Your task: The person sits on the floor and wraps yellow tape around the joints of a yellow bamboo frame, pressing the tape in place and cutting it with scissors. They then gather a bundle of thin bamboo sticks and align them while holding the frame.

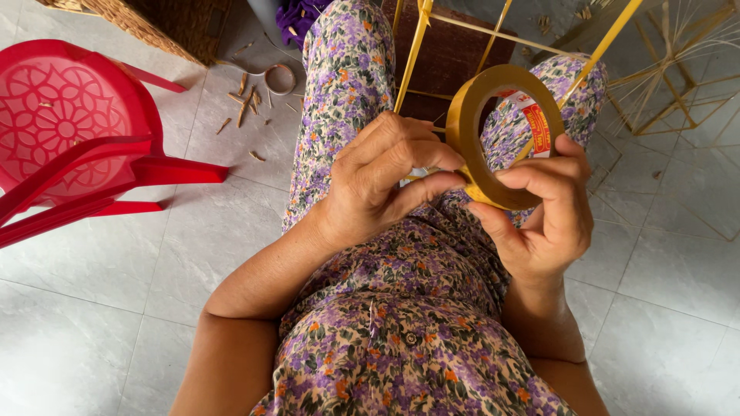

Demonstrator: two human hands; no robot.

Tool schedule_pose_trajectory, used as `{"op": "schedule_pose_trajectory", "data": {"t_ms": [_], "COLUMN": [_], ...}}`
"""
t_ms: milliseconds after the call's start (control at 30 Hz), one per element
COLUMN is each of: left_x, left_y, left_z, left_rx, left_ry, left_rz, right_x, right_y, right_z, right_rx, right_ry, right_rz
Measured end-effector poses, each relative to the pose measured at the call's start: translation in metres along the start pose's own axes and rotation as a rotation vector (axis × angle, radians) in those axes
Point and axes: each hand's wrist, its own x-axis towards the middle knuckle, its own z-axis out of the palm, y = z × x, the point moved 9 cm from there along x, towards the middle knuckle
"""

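Seated person, floral dress [401,308] filling the near field; both forearms rise from the bottom edge and meet over the lap. Right hand [551,216]: fingers curled around the lower rim of a yellow tape roll [501,135], thumb laid across its outer edge, roll held upright with its open core facing the camera. Left hand [385,181]: thumb and forefinger pinched together at the roll's near left edge, remaining fingers folded; whether a tape end sits in the pinch cannot be told. Just behind the roll, thin yellow sticks [416,46] of a frame slant across the knees, close to the hands. Left: red plastic chair [69,131], well apart. Farther: wood shavings [247,104] on grey tile floor [100,308], a woven basket [154,23], another stick frame [671,77] upper right. Open floor lies on both sides.
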Motion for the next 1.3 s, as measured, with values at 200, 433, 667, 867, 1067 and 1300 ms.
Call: {"op": "schedule_pose_trajectory", "data": {"t_ms": [200, 433, 667, 867, 1067, 1300], "left_x": [0.0, 0.001, -0.002, -0.001, -0.004, -0.007], "left_y": [0.005, -0.002, -0.005, -0.005, -0.01, -0.018], "left_z": [-0.004, 0.002, 0.002, 0.002, 0.0, 0.002], "left_rx": [0.072, 0.011, -0.191, -0.094, -0.051, 0.099], "left_ry": [-0.026, -0.056, -0.036, -0.03, -0.051, -0.082], "left_rz": [0.042, 0.046, 0.052, 0.039, -0.039, -0.037], "right_x": [0.001, 0.0, -0.003, -0.003, 0.002, 0.005], "right_y": [-0.002, -0.002, 0.003, 0.006, 0.002, 0.008], "right_z": [0.003, 0.007, 0.005, 0.005, 0.009, 0.02], "right_rx": [-0.03, 0.012, 0.119, 0.097, -0.016, -0.038], "right_ry": [-0.022, -0.034, -0.002, 0.01, -0.043, -0.121], "right_rz": [-0.023, 0.01, 0.08, 0.068, 0.004, 0.134]}}
